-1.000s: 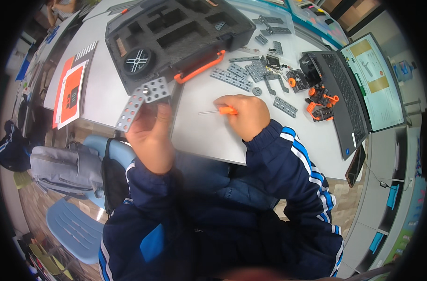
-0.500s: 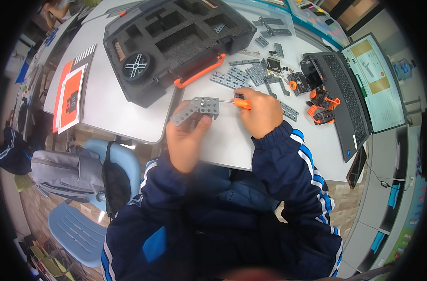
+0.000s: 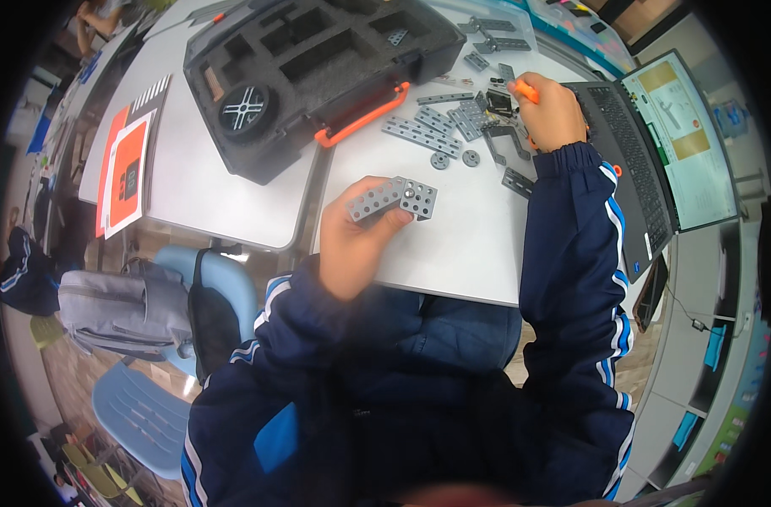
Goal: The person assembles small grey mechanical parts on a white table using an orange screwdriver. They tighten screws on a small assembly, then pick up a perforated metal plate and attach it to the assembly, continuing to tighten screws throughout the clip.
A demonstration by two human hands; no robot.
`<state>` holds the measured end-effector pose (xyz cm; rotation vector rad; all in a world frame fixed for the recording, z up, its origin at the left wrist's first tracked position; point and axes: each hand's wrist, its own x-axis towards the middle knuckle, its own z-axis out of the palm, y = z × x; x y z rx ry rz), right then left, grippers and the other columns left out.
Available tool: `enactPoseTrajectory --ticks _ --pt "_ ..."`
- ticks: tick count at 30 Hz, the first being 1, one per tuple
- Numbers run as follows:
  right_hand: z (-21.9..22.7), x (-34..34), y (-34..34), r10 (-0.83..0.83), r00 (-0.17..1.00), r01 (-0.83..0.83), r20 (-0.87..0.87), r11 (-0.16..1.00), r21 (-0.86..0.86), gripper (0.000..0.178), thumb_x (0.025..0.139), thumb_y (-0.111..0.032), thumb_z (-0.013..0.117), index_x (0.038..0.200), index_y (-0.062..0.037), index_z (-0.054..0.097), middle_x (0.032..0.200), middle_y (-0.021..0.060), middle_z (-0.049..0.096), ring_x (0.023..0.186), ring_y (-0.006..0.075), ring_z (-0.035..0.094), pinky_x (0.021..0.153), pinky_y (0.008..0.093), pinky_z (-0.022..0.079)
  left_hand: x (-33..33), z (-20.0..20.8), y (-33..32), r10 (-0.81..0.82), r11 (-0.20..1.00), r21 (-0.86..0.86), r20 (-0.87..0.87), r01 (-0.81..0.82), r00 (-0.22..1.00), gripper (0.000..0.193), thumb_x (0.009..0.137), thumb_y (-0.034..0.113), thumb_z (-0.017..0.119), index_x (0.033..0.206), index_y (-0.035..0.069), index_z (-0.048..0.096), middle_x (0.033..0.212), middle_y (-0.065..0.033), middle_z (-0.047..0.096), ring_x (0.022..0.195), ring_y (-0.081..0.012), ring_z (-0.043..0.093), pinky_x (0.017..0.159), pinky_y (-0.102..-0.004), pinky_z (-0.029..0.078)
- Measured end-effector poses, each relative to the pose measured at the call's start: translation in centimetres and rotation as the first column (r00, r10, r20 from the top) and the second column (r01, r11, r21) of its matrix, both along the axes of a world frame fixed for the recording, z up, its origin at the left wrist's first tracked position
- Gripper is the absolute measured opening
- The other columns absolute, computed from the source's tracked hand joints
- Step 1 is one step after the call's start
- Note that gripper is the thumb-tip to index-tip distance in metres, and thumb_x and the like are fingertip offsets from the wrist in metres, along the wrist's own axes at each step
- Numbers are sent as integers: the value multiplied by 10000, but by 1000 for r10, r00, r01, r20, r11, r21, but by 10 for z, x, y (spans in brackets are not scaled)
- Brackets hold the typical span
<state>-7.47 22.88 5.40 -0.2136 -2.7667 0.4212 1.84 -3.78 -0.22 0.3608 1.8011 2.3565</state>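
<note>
My left hand (image 3: pixel 354 245) is closed round a grey perforated bracket assembly (image 3: pixel 375 200), two pieces joined at an angle with a bright screw head at the joint. It is held up over the near edge of the white table (image 3: pixel 474 245). My right hand (image 3: pixel 554 118) is closed round a screwdriver with an orange handle (image 3: pixel 527 91), beside the laptop and over the loose parts. The screwdriver's shaft cannot be made out. Two small round grey discs (image 3: pixel 471 158) and several perforated grey beams (image 3: pixel 421 137) lie between my hands.
A black case (image 3: pixel 267 156) with foam inside, an orange handle and a black wheel (image 3: pixel 247 110) stands at the far left. The open laptop (image 3: pixel 626 152) is at the right. Orange-and-white booklets (image 3: pixel 125 182) lie left. A backpack (image 3: pixel 119 308) rests by a blue chair (image 3: pixel 225 275).
My right hand has moved away from the bracket assembly, to the far right, with the screwdriver. My left hand has shifted slightly right with the assembly. The round discs now show.
</note>
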Motion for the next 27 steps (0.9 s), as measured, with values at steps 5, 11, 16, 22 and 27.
enactPoseTrajectory --ticks 5,11,16,22,27 --pt "-16 -1 -2 -17 992 -10 128 979 205 192 795 -227 691 949 -118 723 865 140 699 815 314 674 721 415 532 2 3 -2 -4 1000 13 24 3 1000 177 872 36 672 1030 -16 614 965 -48 657 890 -97 602 803 -235 481" --pt "-24 2 0 -52 991 29 125 983 181 169 792 -198 702 939 -117 721 867 128 702 822 318 673 724 411 533 2 9 -7 -38 999 -23 -56 37 998 173 804 -95 550 952 -11 580 957 -141 672 966 -231 654 910 -352 489" --pt "-25 2 -1 -49 993 35 105 991 125 171 798 -199 704 959 -140 714 865 125 702 820 321 671 721 412 531 0 6 -3 -56 994 82 -122 66 991 128 810 -59 559 925 -4 574 937 -156 665 963 -263 651 934 -397 480" --pt "-27 -1 -2 -42 992 27 118 991 131 158 806 -216 709 944 -143 686 852 115 700 814 322 666 687 421 516 -2 3 -6 -77 993 72 -184 92 980 176 824 -72 532 980 -15 588 983 -141 666 990 -231 641 908 -349 491" --pt "-27 -4 -2 -7 994 -6 110 993 117 177 845 -284 688 937 -139 644 798 134 674 786 340 645 666 435 479 3 4 -6 -82 997 4 -29 82 996 147 860 -50 589 1005 -22 596 986 -115 666 974 -189 639 873 -311 493"
